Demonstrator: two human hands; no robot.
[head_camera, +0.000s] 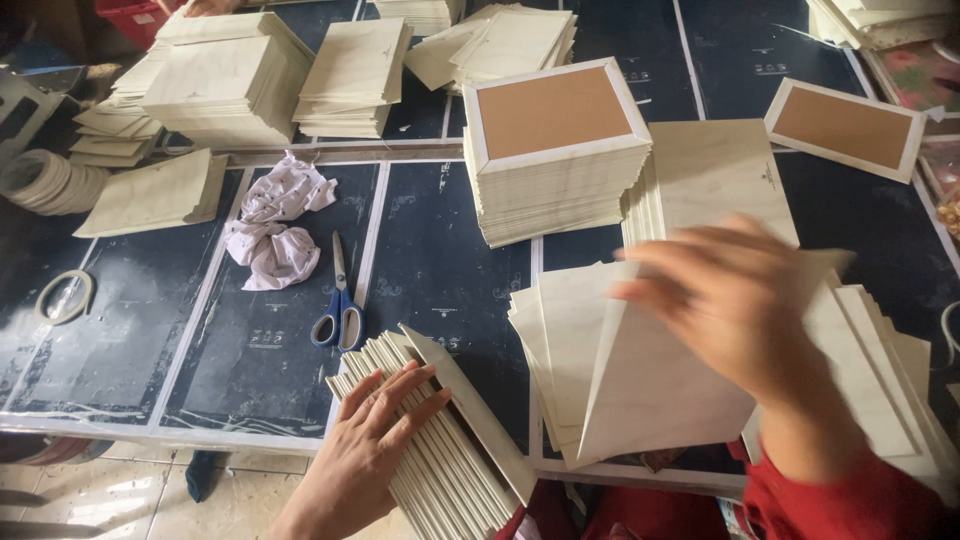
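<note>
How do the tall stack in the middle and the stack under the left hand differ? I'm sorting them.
The tall stack lies flat, brown-centred side up, squarely piled; the leaning stack rests on edge at the table's front, fanned. No hand touches the tall stack; the left hand presses the leaning one. Both are cream boards.

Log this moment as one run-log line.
left hand: flat on leaning card row | right hand: blurred, lifting cream sheet | scissors: idle
</note>
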